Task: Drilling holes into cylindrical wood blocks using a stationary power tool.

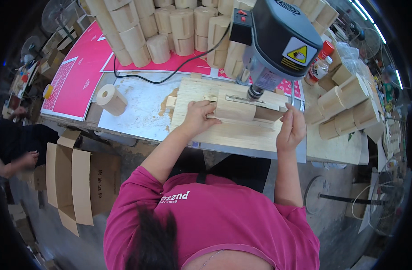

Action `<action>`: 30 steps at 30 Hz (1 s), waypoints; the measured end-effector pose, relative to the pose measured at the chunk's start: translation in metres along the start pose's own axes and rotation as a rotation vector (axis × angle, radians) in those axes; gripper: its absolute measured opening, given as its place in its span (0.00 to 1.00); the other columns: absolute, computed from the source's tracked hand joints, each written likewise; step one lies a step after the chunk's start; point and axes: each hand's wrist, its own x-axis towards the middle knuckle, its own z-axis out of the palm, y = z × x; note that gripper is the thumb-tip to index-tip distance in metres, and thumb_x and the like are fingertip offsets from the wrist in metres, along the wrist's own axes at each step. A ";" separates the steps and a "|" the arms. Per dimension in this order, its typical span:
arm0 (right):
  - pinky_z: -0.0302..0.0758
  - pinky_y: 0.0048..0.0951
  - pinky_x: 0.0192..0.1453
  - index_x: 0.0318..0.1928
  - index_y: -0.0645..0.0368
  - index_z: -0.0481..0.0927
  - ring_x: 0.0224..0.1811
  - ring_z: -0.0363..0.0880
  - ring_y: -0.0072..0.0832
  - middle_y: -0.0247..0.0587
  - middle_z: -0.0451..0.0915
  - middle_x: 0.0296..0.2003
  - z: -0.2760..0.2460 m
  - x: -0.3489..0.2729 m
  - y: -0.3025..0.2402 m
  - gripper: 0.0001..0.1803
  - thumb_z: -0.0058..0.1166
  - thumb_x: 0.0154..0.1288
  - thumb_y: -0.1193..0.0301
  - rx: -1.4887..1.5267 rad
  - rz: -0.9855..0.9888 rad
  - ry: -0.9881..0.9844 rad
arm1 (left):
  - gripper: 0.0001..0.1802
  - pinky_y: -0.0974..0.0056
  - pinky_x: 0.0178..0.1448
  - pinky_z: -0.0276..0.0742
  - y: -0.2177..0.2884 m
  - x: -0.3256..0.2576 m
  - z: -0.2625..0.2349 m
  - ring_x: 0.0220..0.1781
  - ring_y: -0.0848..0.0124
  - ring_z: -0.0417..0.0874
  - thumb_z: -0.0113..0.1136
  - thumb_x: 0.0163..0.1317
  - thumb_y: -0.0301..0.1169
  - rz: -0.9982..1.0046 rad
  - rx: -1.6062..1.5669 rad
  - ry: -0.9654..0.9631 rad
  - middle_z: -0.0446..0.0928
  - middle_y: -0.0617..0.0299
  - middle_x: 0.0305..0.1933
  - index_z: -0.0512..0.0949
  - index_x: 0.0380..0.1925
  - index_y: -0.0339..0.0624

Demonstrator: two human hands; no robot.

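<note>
Down over the bench, my left hand lies with its fingers curled against the left end of a pale rectangular wooden block, pressing on it rather than wrapping round it. That block sits on a flat light plywood jig board, directly under the chuck of a grey and black bench drill. My right hand is at the block's right end, fingers bent at the jig's edge; from this angle I cannot tell whether it grips the wood or only steadies it. A single short wooden cylinder with a centre hole lies well apart to the left on the worn metal tabletop. More such cylinders are stacked behind the drill and to the right. An open brown cardboard box stands on the floor at my left.
</note>
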 end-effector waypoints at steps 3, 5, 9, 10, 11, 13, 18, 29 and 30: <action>0.66 0.25 0.29 0.39 0.67 0.77 0.24 0.70 0.27 0.44 0.73 0.24 0.021 -0.011 0.018 0.09 0.45 0.60 0.80 0.103 -0.048 0.076 | 0.24 0.60 0.44 0.57 0.003 0.000 -0.002 0.36 0.66 0.74 0.71 0.35 0.40 -0.019 0.001 -0.028 0.71 0.66 0.27 0.77 0.36 0.46; 0.66 0.25 0.27 0.36 0.67 0.77 0.23 0.70 0.27 0.44 0.73 0.23 0.021 -0.007 0.017 0.07 0.45 0.60 0.80 0.088 -0.069 0.063 | 0.24 0.60 0.44 0.56 0.001 -0.001 -0.002 0.36 0.67 0.74 0.71 0.35 0.40 -0.020 0.007 -0.033 0.71 0.67 0.27 0.77 0.36 0.47; 0.65 0.26 0.24 0.29 0.66 0.76 0.18 0.68 0.26 0.42 0.71 0.18 -0.002 0.022 0.009 0.06 0.46 0.60 0.80 0.042 -0.286 0.070 | 0.25 0.61 0.44 0.56 -0.002 -0.003 0.000 0.36 0.68 0.74 0.70 0.35 0.40 -0.037 0.002 -0.037 0.71 0.67 0.26 0.77 0.37 0.48; 0.64 0.26 0.23 0.27 0.66 0.75 0.17 0.67 0.27 0.43 0.70 0.17 -0.012 0.042 -0.004 0.06 0.47 0.60 0.79 0.001 -0.206 0.071 | 0.25 0.61 0.44 0.55 -0.002 -0.001 -0.001 0.36 0.68 0.74 0.70 0.35 0.41 -0.021 0.012 -0.029 0.71 0.67 0.26 0.77 0.38 0.48; 0.64 0.27 0.22 0.25 0.66 0.74 0.15 0.66 0.28 0.43 0.69 0.16 -0.021 0.068 -0.021 0.07 0.47 0.60 0.78 -0.037 -0.126 0.071 | 0.26 0.61 0.44 0.55 -0.001 0.000 -0.001 0.36 0.69 0.74 0.70 0.35 0.41 -0.006 0.022 -0.021 0.71 0.68 0.27 0.77 0.38 0.48; 0.65 0.26 0.24 0.25 0.64 0.73 0.17 0.69 0.31 0.47 0.71 0.18 -0.017 0.120 -0.028 0.11 0.49 0.61 0.70 -0.045 -0.038 0.066 | 0.26 0.61 0.44 0.55 0.004 0.004 0.002 0.36 0.69 0.74 0.70 0.35 0.41 -0.003 0.041 -0.031 0.71 0.68 0.26 0.77 0.39 0.48; 0.69 0.26 0.34 0.38 0.61 0.77 0.27 0.75 0.25 0.42 0.76 0.24 0.005 0.198 0.030 0.19 0.42 0.63 0.58 -0.312 -0.066 -0.146 | 0.26 0.61 0.43 0.54 0.024 0.016 0.021 0.36 0.70 0.73 0.70 0.36 0.42 0.002 0.051 -0.037 0.72 0.69 0.26 0.78 0.39 0.49; 0.62 0.24 0.21 0.25 0.66 0.75 0.14 0.65 0.23 0.43 0.66 0.14 -0.033 0.067 -0.030 0.09 0.49 0.59 0.74 -0.037 -0.017 -0.052 | 0.25 0.62 0.42 0.53 0.025 0.013 0.028 0.36 0.71 0.73 0.69 0.37 0.43 0.000 0.029 -0.053 0.72 0.70 0.26 0.78 0.39 0.50; 0.62 0.24 0.21 0.26 0.67 0.76 0.15 0.66 0.24 0.42 0.67 0.14 -0.029 0.052 -0.034 0.07 0.49 0.59 0.76 0.010 -0.003 -0.015 | 0.25 0.62 0.42 0.53 0.025 0.013 0.026 0.36 0.71 0.73 0.69 0.37 0.43 0.003 0.032 -0.046 0.72 0.70 0.26 0.78 0.39 0.50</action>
